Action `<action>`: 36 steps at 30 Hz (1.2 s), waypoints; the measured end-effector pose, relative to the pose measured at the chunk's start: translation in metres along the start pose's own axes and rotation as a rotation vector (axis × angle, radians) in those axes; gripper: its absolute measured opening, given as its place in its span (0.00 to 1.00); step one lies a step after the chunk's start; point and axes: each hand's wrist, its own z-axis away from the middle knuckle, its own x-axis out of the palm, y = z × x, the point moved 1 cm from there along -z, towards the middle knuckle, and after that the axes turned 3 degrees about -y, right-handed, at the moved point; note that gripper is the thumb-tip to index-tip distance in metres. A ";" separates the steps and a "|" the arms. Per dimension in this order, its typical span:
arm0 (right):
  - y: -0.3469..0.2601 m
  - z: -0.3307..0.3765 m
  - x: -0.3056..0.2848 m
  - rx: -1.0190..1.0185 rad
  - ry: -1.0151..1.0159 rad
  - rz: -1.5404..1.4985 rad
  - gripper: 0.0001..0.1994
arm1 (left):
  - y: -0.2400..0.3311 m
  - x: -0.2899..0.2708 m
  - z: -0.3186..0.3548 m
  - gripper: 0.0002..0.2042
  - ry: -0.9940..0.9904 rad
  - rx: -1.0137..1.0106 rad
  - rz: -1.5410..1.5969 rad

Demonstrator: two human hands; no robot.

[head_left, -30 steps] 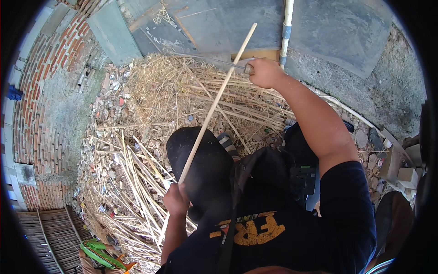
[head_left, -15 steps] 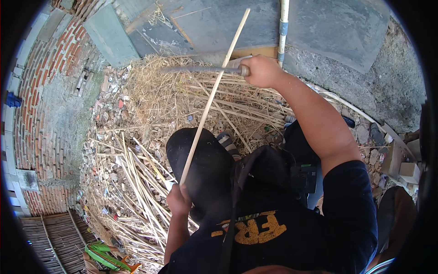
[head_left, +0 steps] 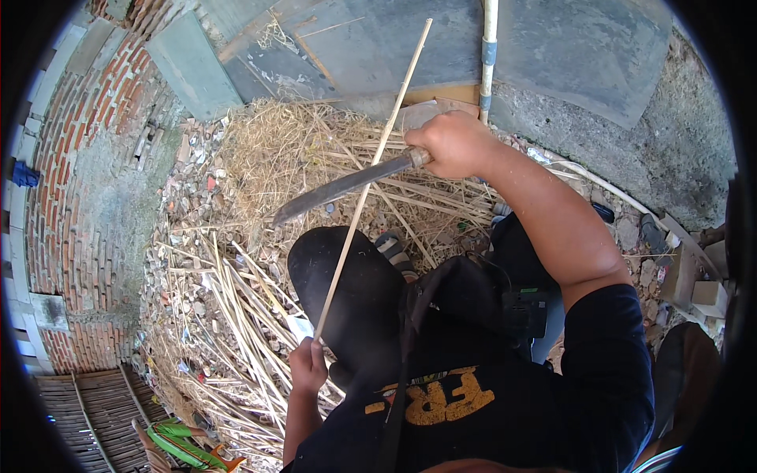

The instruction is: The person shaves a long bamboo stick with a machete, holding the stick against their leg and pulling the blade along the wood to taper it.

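A long pale bamboo strip (head_left: 348, 242) slants from low left up to the far side, crossing over my left knee. My left hand (head_left: 307, 365) is closed round its near end. In my right hand (head_left: 453, 146) is the handle of a machete (head_left: 335, 191), a long dark blade with a wooden grip. The blade crosses the strip above its middle, its tip pointing left and toward me. Whether the edge touches the strip, I cannot tell.
Piles of bamboo strips (head_left: 244, 331) lie left of my knee, and dry shavings (head_left: 268, 146) cover the rubble beyond. A brick wall (head_left: 79, 205) stands left; a pipe (head_left: 489, 55) rises at the far wall. Another person's green garment (head_left: 181, 443) shows low left.
The machete has come toward me along the strip, its tip swinging from nearly level to low left. My right hand has come slightly nearer; my left hand has dropped a little with the strip.
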 end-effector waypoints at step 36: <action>-0.004 -0.012 0.012 0.089 0.007 -0.061 0.11 | 0.006 -0.008 -0.005 0.23 0.003 -0.076 -0.261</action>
